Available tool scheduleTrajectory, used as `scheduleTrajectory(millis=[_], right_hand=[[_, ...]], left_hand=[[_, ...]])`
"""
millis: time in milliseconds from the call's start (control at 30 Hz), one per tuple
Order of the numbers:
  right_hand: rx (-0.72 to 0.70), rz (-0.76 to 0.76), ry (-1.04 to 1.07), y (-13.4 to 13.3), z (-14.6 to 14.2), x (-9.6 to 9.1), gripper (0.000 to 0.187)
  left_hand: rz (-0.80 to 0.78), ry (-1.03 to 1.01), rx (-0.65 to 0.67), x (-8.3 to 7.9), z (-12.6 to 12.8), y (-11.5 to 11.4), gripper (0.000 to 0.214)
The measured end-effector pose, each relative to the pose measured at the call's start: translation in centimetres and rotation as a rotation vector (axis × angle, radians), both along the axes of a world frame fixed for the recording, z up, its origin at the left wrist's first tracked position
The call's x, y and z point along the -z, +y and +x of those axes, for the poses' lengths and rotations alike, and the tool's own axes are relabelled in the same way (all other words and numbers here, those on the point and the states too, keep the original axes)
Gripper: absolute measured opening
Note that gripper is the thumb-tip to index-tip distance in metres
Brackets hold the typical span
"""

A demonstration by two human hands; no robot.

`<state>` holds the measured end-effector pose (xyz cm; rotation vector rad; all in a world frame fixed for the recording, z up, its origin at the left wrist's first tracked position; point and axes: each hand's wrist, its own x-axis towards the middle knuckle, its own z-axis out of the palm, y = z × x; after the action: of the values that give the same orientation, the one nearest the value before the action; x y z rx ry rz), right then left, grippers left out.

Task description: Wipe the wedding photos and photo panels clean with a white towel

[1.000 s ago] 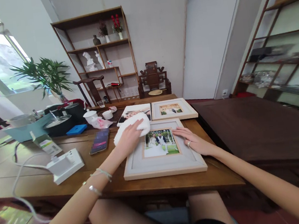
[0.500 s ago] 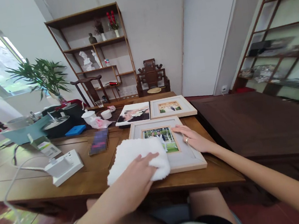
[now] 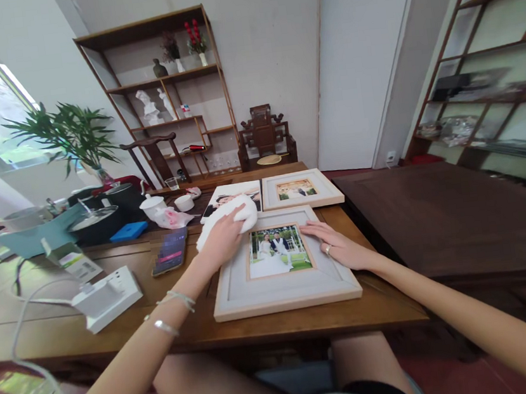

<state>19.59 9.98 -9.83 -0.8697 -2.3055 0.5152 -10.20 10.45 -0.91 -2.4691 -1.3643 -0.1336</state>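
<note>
Flat left hand point(image 3: 223, 243) is covering soft-looking cloth point(image 3: 247, 213) at eleven o'clock, flat right hand point(image 3: 341, 250) touching a likely rigid, rim-grippable frame point(image 3: 284, 289).

The left forearm point(image 3: 125, 364) slants up from the lower left, and the left wrist point(image 3: 199, 276) carries on nearly in line with it. The left hand point(image 3: 223, 240) is turned back upward with its fingers point(image 3: 228, 221) pointing ahead and a little to the right; how far they curl is hard to tell. The right forearm point(image 3: 448, 299) comes in from the lower right, leading to the right hand point(image 3: 341, 248), palm down and lightly spread, its fingers stretched toward the left. The two hands are well apart, the left reaching slightly farther ahead. Two bare thighs point(image 3: 214, 385) show below, parted.
</note>
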Motion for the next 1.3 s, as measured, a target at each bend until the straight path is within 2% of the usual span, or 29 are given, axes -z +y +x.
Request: scheduleTrajectory(millis=[67, 167, 267, 433, 500, 567, 633, 700, 800, 900, 1033, 1100, 1167, 1233, 1300], right_hand=[[0.011, -0.010, 0.003, -0.1, 0.0, 0.0, 0.051], [0.026, -0.028, 0.015, -0.2, -0.1, -0.1, 0.050], [0.035, -0.037, 0.027, -0.2, -0.2, -0.2, 0.051], [0.036, -0.046, 0.035, -0.3, -0.2, -0.3, 0.054], [0.035, -0.044, 0.033, -0.4, -0.2, -0.4, 0.053], [0.037, -0.041, 0.032, -0.4, -0.2, -0.4, 0.053], [0.037, -0.039, 0.035, -0.4, -0.2, -0.4, 0.052], [0.036, -0.035, 0.036, -0.3, -0.2, -0.3, 0.051], [0.029, -0.025, 0.030, -0.2, -0.1, -0.1, 0.050], [0.022, -0.010, 0.030, 0.0, 0.0, 0.0, 0.048], [0.006, -0.007, 0.036, 0.0, 0.1, 0.0, 0.049], [0.007, -0.019, 0.039, -0.1, 0.0, -0.2, 0.050], [0.019, -0.035, 0.041, -0.1, 0.0, -0.3, 0.050], [0.028, -0.046, 0.040, -0.2, -0.1, -0.4, 0.051], [0.032, -0.050, 0.042, -0.3, -0.1, -0.4, 0.052]], left_hand=[[-0.029, 0.018, 0.056, 0.2, 0.0, 0.9, 0.034], [-0.108, 0.050, 0.122, 1.0, 0.8, -0.3, 0.036], [-0.246, 0.053, 0.175, 1.0, 1.7, -3.8, 0.034], [-0.409, -0.032, 0.250, -1.1, 2.1, -11.0, 0.023], [-0.418, -0.059, 0.240, -1.6, 2.4, -12.9, 0.022], [-0.407, -0.065, 0.222, -1.5, 3.0, -13.7, 0.023], [-0.384, -0.049, 0.185, -1.0, 3.6, -13.3, 0.024], [-0.352, -0.014, 0.119, -0.2, 4.0, -11.6, 0.027], [-0.238, 0.003, 0.014, 0.6, 4.1, -7.5, 0.033], [-0.100, -0.042, -0.046, 0.6, 3.7, -3.0, 0.031], [-0.113, -0.041, -0.004, 0.4, 3.6, 0.9, 0.029], [-0.175, -0.013, 0.068, 0.5, 3.8, 1.3, 0.029], [-0.245, 0.016, 0.132, 0.6, 4.0, 0.6, 0.027], [-0.303, 0.037, 0.182, 0.2, 4.1, -1.4, 0.024], [-0.374, 0.031, 0.235, -0.8, 4.2, -4.3, 0.023]])
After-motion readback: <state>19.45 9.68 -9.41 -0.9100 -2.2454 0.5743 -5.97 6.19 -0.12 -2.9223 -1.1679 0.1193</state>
